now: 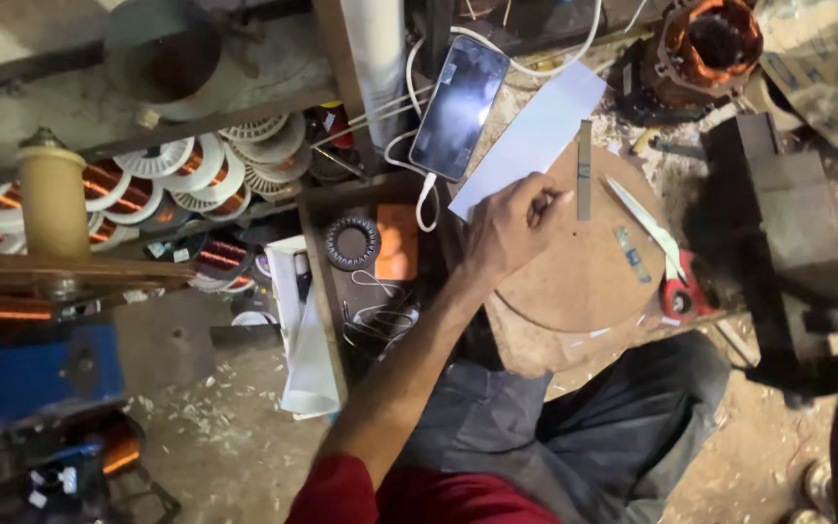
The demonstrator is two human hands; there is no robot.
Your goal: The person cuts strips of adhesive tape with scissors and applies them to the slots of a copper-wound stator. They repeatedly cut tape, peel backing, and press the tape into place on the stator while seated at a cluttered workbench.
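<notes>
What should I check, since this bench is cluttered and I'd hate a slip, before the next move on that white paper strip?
1. White paper strip lies flat across the round board: ok.
2. Left hand rests on the strip's near end: ok.
3. Metal ruler on the board: ok.
4. Red-handled scissors at the board's edge: ok.
5. Phone well clear of the strip: not ok, it lies close beside it.
6. Anything pinched in the fingers: cannot tell.

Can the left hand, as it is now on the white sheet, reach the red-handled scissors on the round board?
Probably yes. The left hand rests on the white sheet, and only bare round board lies between it and the red-handled scissors; nothing blocks the way.
</notes>
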